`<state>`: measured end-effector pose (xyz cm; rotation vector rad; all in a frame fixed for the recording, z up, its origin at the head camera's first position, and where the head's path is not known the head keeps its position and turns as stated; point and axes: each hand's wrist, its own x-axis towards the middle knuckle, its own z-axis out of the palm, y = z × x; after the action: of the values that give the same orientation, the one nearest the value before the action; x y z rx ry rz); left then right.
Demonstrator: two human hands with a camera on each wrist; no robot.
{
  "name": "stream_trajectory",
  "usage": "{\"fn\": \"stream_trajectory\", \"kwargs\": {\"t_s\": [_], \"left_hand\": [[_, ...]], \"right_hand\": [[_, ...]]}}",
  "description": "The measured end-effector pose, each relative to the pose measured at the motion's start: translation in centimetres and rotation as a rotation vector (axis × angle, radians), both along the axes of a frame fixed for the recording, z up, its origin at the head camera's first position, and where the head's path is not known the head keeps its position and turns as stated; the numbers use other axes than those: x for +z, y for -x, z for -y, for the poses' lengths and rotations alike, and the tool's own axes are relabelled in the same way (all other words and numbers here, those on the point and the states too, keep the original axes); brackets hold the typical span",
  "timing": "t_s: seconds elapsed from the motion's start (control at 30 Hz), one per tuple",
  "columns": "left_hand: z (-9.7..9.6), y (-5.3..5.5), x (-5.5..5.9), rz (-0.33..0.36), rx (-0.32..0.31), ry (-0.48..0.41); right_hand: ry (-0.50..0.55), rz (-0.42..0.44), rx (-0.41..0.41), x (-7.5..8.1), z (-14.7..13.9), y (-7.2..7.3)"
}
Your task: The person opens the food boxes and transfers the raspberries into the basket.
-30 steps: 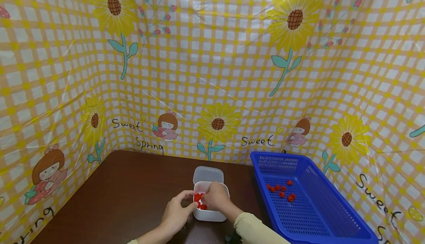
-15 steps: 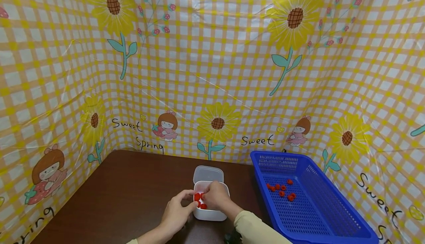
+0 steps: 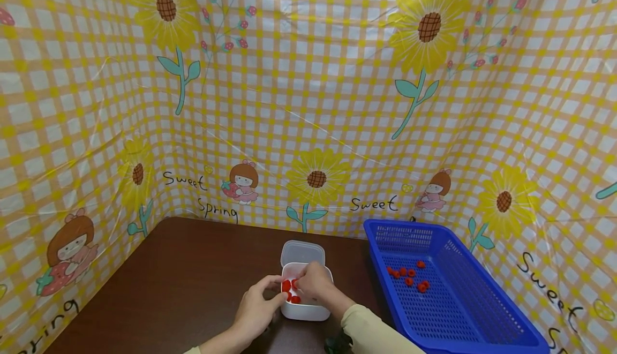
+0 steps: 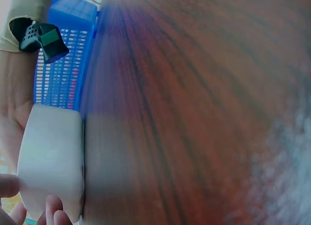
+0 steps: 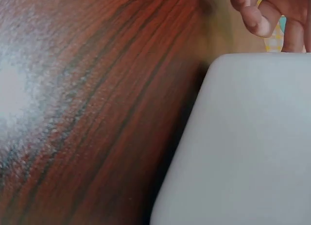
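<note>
A white box (image 3: pixel 306 313) stands on the table with several red raspberries (image 3: pixel 286 285) along its left side. My left hand (image 3: pixel 254 307) holds the box's left side, thumb and forefinger at the rim. My right hand (image 3: pixel 315 282) reaches down inside, its fingertips pinching a raspberry by the far left; part of that grip is hidden. The left wrist view shows the box's outer wall (image 4: pixel 51 157) with left fingertips (image 4: pixel 54 204) beside it. In the right wrist view, the box wall (image 5: pixel 248 142) covers most of the lower right, with curled left fingers beyond it.
A translucent lid (image 3: pixel 302 253) lies behind the box. To the right stands a blue basket (image 3: pixel 463 306) with several raspberries (image 3: pixel 409 273) inside. A black camera (image 4: pixel 46 40) sits on the right wrist. Checked cloth (image 3: pixel 270 113) walls in the dark brown table (image 3: pixel 193 268).
The right fingers shift slightly inside the box, staying by the same raspberry. The left hand, box, lid and basket keep their places.
</note>
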<state>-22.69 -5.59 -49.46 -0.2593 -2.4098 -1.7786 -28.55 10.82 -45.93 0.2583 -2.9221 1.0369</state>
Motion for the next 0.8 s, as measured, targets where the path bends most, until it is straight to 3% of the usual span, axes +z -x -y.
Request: {"fn": "stream_trajectory", "kwargs": {"t_s": [0.23, 0.8], "left_hand": [[-0.1, -0.1, 0.1, -0.002, -0.005, -0.008], [0.0, -0.1, 0.1, 0.017, -0.006, 0.0]], "right_hand": [[0.014, -0.018, 0.01, 0.6, -0.3, -0.1], [0.248, 0.178, -0.029, 4.7, -2.2, -0.2]]}}
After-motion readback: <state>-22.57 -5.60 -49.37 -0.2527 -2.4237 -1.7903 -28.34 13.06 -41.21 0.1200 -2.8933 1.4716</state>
